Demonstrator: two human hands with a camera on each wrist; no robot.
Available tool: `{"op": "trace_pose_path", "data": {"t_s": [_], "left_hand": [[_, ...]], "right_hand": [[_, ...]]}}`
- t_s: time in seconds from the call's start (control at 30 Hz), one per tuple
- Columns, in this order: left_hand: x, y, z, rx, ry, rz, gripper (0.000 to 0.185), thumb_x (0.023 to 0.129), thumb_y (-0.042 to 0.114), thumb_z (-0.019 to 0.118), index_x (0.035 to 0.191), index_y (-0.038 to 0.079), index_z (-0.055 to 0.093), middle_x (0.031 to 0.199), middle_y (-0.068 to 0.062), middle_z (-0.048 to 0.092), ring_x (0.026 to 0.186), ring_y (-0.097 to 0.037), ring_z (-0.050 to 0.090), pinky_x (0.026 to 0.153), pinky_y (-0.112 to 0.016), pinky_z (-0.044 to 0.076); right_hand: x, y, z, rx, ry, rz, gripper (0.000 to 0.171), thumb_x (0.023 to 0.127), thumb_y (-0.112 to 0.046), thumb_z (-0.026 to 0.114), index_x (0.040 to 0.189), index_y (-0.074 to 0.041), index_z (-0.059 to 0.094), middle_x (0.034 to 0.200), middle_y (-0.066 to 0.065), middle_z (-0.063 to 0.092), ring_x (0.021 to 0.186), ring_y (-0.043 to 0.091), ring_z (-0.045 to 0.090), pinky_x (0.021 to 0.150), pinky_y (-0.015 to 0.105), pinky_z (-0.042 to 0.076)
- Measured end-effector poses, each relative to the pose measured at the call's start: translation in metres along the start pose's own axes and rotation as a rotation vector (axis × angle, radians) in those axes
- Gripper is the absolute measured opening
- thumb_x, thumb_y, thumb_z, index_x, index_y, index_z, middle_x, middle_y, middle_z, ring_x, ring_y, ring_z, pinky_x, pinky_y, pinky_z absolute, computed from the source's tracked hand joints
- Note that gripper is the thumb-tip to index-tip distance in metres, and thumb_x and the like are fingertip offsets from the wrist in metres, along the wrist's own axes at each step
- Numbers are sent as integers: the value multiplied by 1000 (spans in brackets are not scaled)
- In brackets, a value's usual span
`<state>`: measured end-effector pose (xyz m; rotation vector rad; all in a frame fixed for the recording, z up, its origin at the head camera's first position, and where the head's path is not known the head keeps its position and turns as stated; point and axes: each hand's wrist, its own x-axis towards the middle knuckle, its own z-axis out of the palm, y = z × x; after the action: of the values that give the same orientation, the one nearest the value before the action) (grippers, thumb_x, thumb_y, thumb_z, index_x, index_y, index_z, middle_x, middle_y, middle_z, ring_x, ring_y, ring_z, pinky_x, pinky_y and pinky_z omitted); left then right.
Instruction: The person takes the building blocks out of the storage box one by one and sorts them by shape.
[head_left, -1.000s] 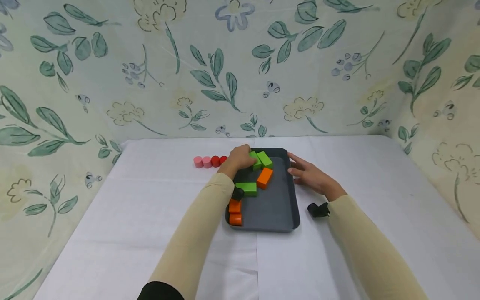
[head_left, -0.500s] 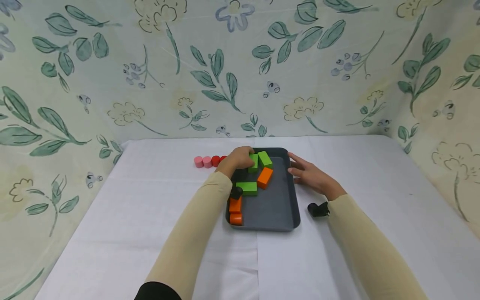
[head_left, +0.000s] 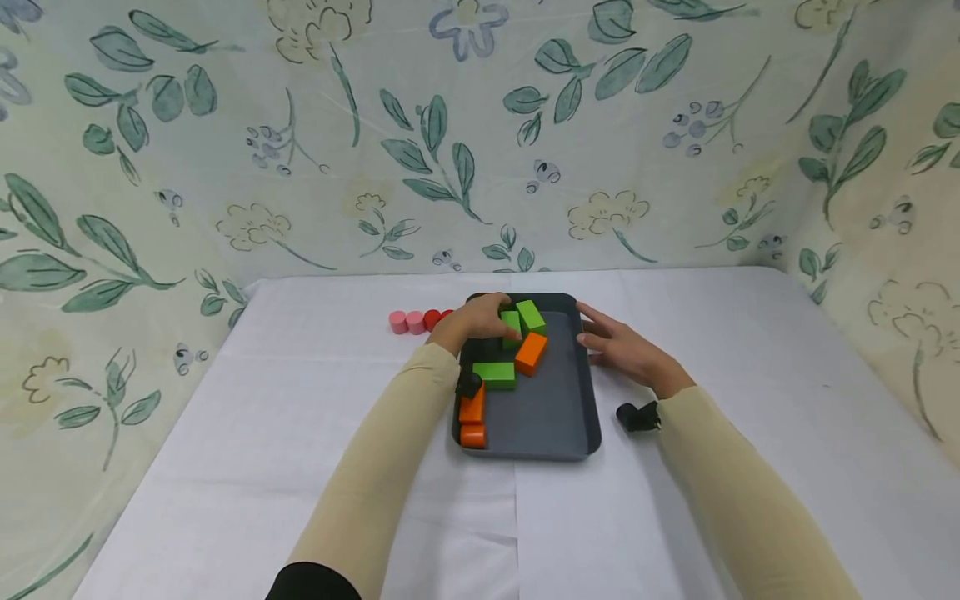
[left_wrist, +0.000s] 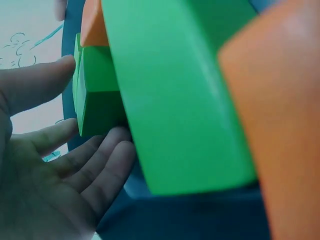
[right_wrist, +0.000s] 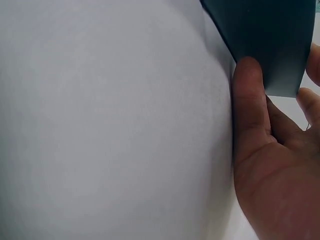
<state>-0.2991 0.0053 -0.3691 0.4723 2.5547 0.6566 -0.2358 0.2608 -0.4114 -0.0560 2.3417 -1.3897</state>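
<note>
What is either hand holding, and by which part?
Left hand: at the left block of the far green pair in the gray tray; grip cannot be told. Right hand: touching the tray's right side, no hold evident.

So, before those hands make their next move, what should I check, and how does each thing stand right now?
1. Steady base: ok; the dark grey rectangular tray appears to lie flat on the white cloth.
2. Bracing: ok; the right hand touches the tray's right side.
3. Grip of the left hand on the green rectangular block at its thumb: cannot tell; actual pressure isn't visible.
4. Gap between that block and the orange rectangular block: cannot tell; they lie close together.
5. Clear view of the row of short pink cylinders and red cylinders outside the tray: not ok; the left hand partly hides a red one.
</note>
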Motion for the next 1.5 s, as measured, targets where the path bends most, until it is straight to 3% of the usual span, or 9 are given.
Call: {"op": "trace_pose_path", "data": {"t_s": [0.4, 1.1, 1.3, 1.5], "left_hand": [[2, -2, 3, 54, -25, 66, 73, 86, 29, 75, 149, 15, 41, 151, -10, 45, 126, -28, 45, 116, -45, 39], [0, -3, 6, 51, 20, 54, 74, 87, 25, 75, 150, 14, 40, 149, -9, 47, 122, -27, 47, 112, -43, 43], [-8, -7, 3, 43, 82, 78, 74, 86, 26, 75, 149, 11, 41, 142, -10, 53, 118, -27, 51, 108, -41, 47], [-26, -10, -10, 46, 117, 138, 72, 85, 27, 75, 147, 11, 43, 138, -9, 55, 117, -26, 51, 108, -40, 48]], "right_hand": [[-1, -2, 1, 9, -2, 2, 73, 104, -25, 46, 159, -38, -1, 168, 17, 8, 149, 42, 28, 116, 55, 36], [2, -1, 2, -2, 6, 13, 74, 103, -25, 46, 159, -36, -2, 168, 17, 8, 149, 43, 26, 118, 56, 34], [2, -2, 3, 9, -2, 6, 74, 103, -25, 47, 159, -36, -1, 168, 17, 7, 150, 43, 25, 118, 55, 34], [2, 0, 2, 2, 7, 4, 73, 104, -25, 47, 159, -36, 0, 168, 18, 8, 149, 43, 27, 117, 55, 34]]}}
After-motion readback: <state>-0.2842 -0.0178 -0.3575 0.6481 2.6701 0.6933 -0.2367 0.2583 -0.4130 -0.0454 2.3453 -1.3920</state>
